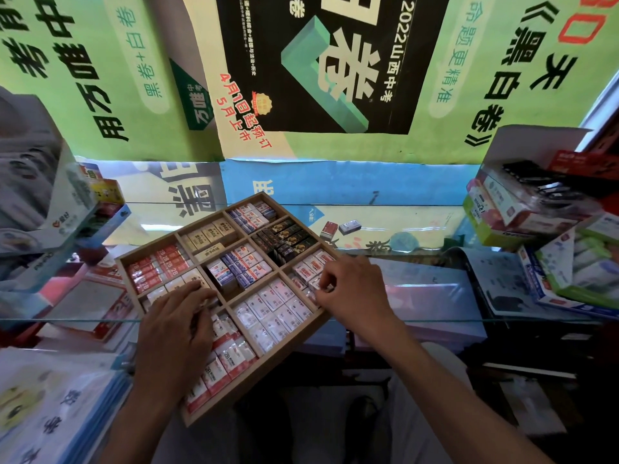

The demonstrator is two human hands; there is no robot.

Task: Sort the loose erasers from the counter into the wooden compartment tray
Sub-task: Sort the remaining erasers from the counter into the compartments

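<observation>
Your left hand (181, 316) is pressing flat on tan erasers (187, 283) while your right hand (351, 289) is pinching a wrapped eraser (318, 286) beside "2B" packs (160, 266) in the wooden compartment tray (254, 358).

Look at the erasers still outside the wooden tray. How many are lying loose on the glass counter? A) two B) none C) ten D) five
A: just two loose erasers lie side by side on the glass counter, beyond the far right corner of the wooden tray.

Tray (187, 420): on glass counter (418, 283), centre.
Loose erasers (340, 227): on counter, 1 o'clock of tray.
Stacked boxes (522, 209): 3 o'clock.
Poster (315, 61): 12 o'clock, behind.
</observation>
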